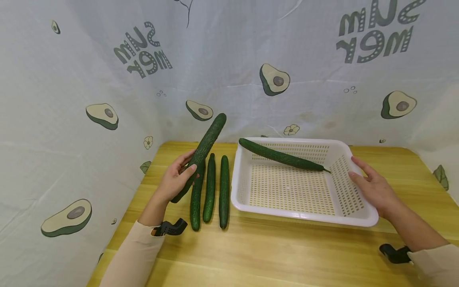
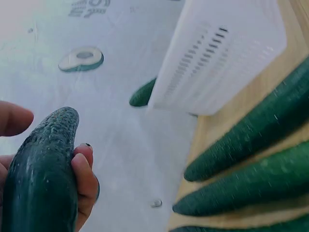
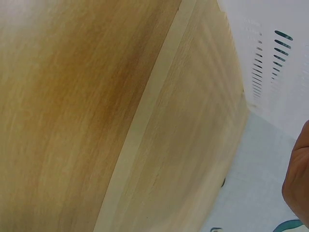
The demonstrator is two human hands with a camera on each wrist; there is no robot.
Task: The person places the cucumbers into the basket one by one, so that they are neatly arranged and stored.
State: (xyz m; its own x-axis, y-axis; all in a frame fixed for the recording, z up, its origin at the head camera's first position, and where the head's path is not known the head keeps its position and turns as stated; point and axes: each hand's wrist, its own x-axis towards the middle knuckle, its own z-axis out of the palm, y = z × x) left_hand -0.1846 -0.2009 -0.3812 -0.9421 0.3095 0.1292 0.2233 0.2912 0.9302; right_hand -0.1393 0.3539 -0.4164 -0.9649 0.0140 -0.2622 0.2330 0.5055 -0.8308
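In the head view my left hand (image 1: 175,177) grips a dark green cucumber (image 1: 206,147), tilted with its upper end toward the back right. The left wrist view shows this cucumber (image 2: 46,169) close up, fingers around it. Below and just right of that hand, three cucumbers (image 1: 224,191) lie side by side on the table. Another cucumber (image 1: 283,156) slants across the back of a white perforated plastic basket (image 1: 287,213), one end on the rim at the back left corner. My right hand (image 1: 376,189) holds the basket's right rim, its lower fingers hidden.
The wooden table (image 1: 272,255) reaches back to a white curtain (image 1: 229,79) printed with avocados, which also hangs along the left side. In the right wrist view, the basket's slotted wall (image 3: 275,63) stands beside the tabletop (image 3: 120,106).
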